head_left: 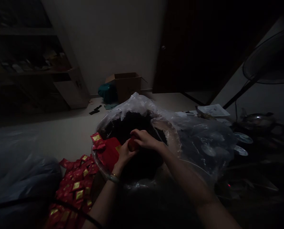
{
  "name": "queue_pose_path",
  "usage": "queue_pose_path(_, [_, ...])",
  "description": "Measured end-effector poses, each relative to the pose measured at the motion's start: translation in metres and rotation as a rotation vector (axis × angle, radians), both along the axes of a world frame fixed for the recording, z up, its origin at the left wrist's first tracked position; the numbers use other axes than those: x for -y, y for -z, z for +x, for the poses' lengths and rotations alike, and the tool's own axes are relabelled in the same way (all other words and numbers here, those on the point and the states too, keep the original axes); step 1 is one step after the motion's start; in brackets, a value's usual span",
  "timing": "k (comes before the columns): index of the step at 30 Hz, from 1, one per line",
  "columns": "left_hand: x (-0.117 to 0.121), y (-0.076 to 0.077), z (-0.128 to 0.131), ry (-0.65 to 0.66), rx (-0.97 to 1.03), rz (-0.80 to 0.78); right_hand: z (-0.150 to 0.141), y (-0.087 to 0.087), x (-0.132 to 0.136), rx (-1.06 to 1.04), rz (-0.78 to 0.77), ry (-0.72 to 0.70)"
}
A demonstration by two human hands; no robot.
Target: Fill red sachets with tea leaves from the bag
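Both of my hands meet over a plastic-lined tub filled with dark, loose material [142,165] that looks like tea leaves. Between them is a small red packet [133,144], partly covered by the fingers. My left hand [125,154] is closed around its lower left side. From the right, my right hand [144,139] has its fingers closed on the packet's top. To the left, inside the tub's edge, lie a larger red pouch [108,153] and a red sachet with a gold label [98,140]. Clear plastic [138,101] drapes over the tub's rim.
Many red sachets [76,181] are heaped at lower left beside a bluish plastic bag [25,178]. A cardboard box [127,84] stands by the wall. At right are a clear plastic bag [204,143], a kettle [258,119] and a fan [270,60]. The room is dim.
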State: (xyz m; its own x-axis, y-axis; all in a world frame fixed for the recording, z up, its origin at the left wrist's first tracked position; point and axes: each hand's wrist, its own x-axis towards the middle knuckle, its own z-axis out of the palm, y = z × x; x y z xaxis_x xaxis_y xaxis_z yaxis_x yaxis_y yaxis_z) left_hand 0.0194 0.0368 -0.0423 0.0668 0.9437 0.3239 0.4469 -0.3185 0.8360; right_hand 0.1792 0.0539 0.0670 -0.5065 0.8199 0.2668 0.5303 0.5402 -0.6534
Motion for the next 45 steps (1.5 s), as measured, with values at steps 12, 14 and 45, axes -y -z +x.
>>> queue_pose_path(12, [0.008,-0.011,0.000,-0.157,0.258,-0.064,0.000,0.009,0.016,-0.069,0.072,0.016])
queue_pose_path(14, [0.009,-0.016,0.001,-0.089,0.259,-0.101,-0.002,0.012,0.016,0.011,0.029,0.028])
queue_pose_path(45, [0.004,-0.026,-0.016,0.316,0.241,-0.371,0.026,0.031,0.007,-0.028,0.155,0.047])
